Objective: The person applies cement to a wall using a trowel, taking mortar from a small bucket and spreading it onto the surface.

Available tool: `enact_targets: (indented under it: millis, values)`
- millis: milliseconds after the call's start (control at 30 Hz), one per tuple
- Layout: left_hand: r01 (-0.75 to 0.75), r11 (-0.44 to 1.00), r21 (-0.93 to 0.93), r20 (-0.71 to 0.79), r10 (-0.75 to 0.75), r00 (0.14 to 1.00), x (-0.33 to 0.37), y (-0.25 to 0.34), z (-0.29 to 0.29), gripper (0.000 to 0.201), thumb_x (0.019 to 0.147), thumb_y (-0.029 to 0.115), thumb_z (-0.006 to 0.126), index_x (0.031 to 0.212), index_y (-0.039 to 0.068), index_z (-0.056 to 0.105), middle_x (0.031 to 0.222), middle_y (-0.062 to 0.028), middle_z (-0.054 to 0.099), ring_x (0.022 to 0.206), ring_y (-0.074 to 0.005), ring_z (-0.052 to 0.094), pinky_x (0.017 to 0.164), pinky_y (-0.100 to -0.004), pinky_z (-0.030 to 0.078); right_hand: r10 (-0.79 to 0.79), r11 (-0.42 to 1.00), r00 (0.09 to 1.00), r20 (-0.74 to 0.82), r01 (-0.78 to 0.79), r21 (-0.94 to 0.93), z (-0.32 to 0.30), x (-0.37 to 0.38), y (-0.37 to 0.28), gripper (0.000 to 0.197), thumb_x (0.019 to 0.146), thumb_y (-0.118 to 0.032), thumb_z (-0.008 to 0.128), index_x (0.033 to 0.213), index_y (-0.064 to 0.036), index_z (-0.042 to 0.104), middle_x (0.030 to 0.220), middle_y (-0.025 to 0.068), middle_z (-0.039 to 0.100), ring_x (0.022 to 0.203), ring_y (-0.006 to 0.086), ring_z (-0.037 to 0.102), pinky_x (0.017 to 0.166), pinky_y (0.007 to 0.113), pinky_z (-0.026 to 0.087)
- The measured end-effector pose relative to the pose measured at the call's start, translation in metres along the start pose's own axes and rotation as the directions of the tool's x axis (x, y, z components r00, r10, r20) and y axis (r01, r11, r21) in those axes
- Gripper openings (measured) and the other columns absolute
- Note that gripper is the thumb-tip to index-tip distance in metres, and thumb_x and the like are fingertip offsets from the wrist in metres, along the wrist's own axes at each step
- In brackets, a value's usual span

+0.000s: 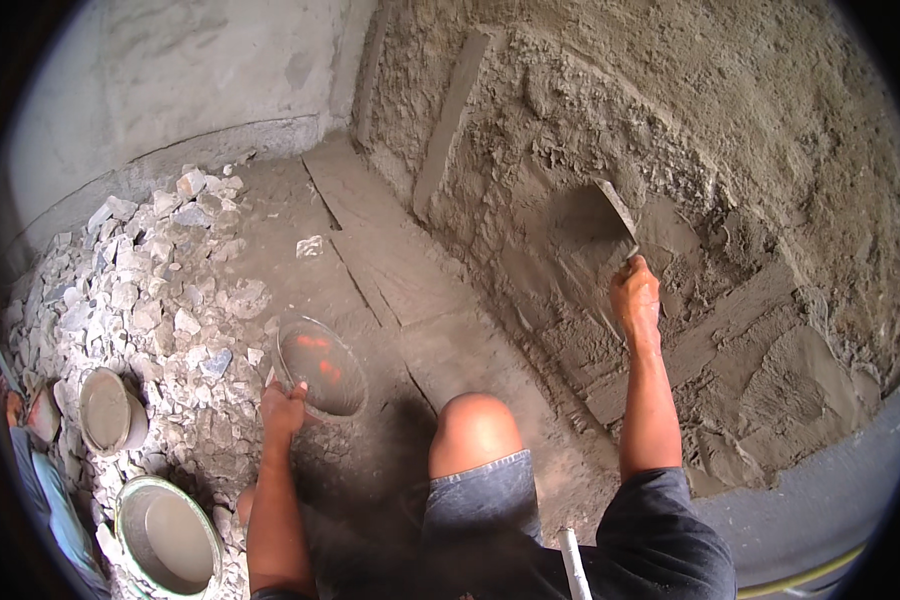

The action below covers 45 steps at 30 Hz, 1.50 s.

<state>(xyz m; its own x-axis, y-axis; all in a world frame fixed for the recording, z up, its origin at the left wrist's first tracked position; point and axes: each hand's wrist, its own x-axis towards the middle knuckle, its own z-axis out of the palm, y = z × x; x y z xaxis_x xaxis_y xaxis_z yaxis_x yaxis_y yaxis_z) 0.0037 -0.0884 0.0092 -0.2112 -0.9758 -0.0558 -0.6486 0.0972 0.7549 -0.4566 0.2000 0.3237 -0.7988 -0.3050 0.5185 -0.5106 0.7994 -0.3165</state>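
My right hand (637,300) is closed round the handle of a trowel (616,212), its blade tilted up close to the rough wall (590,130). I cannot tell whether the blade touches it. Wet grey mortar (770,370) covers the wall's lower part in smeared, uneven patches around that hand. On the left, my left hand (284,408) grips the near rim of a round shallow basin (361,385), thumb over the edge. Its inside is coated grey, with orange-red patches showing through.
Broken rubble (160,290) is heaped at the left. A small bucket (105,412) and a larger tub (130,500) of cloudy liquid stand on it. Another person's arm and blue clothing (65,520) show at the left edge. A smooth pale wall (190,70) rises behind.
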Motion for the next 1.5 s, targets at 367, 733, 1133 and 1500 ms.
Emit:
enact_targets:
  millis: [367, 733, 1133, 1500]
  values:
    - [-0.039, 0.984, -0.172, 0.045, 0.047, 0.998, -0.006, -0.004, 0.008, 0.052, 0.091, 0.018, 0.074, 0.132, -0.010, 0.060, 0.114, -0.0277, 0.072, 0.105, -0.0345, 0.072, 0.091, -0.0418, 0.054, -0.240, 0.945, 0.930, -0.280, 0.157, -0.288, -0.069, 0.016, 0.020, 0.024, 0.096, -0.014, 0.055, 0.119, -0.0051, 0.061, 0.104, 0.0236, 0.068, 0.092, 0.0482, 0.068, 0.078, 0.057, 0.055]
    - [0.011, 0.996, -0.085, 0.035, -0.008, 0.999, -0.007, -0.003, -0.005, 0.067, 0.089, 0.030, 0.077, 0.133, -0.015, 0.056, 0.119, -0.0339, 0.067, 0.110, -0.0417, 0.068, 0.096, -0.0447, 0.053, -0.446, 0.656, 0.891, -0.083, 0.389, 0.647, -0.129, 0.012, -0.067, 0.028, 0.092, -0.010, 0.076, 0.113, 0.0012, 0.061, 0.086, 0.0069, 0.068, 0.074, 0.0143, 0.064, 0.068, 0.030, 0.053]
    - [0.002, 0.990, -0.142, 0.035, 0.003, 0.999, -0.004, -0.005, -0.008, 0.070, 0.090, 0.032, 0.078, 0.132, -0.018, 0.054, 0.103, -0.0302, 0.070, 0.093, -0.0390, 0.071, 0.083, -0.0427, 0.056, -0.079, 0.770, 0.994, -0.079, 0.111, 0.628, -0.136, 0.037, -0.015, 0.016, 0.096, -0.018, 0.069, 0.100, -0.0029, 0.067, 0.072, -0.0036, 0.058, 0.060, 0.0066, 0.052, 0.052, 0.026, 0.042]
    - [0.363, 0.883, -0.299, 0.193, -0.316, 0.929, -0.024, -0.014, -0.055, 0.036, 0.094, 0.033, 0.075, 0.097, -0.001, 0.063, 0.075, -0.0092, 0.065, 0.072, -0.0183, 0.065, 0.059, -0.0412, 0.051, -0.103, 0.834, 0.651, 0.752, -0.356, 0.422, 0.086, -0.207, 0.087, 0.016, 0.093, -0.006, 0.070, 0.103, 0.0042, 0.063, 0.074, 0.0053, 0.064, 0.055, 0.0099, 0.056, 0.048, 0.029, 0.043]
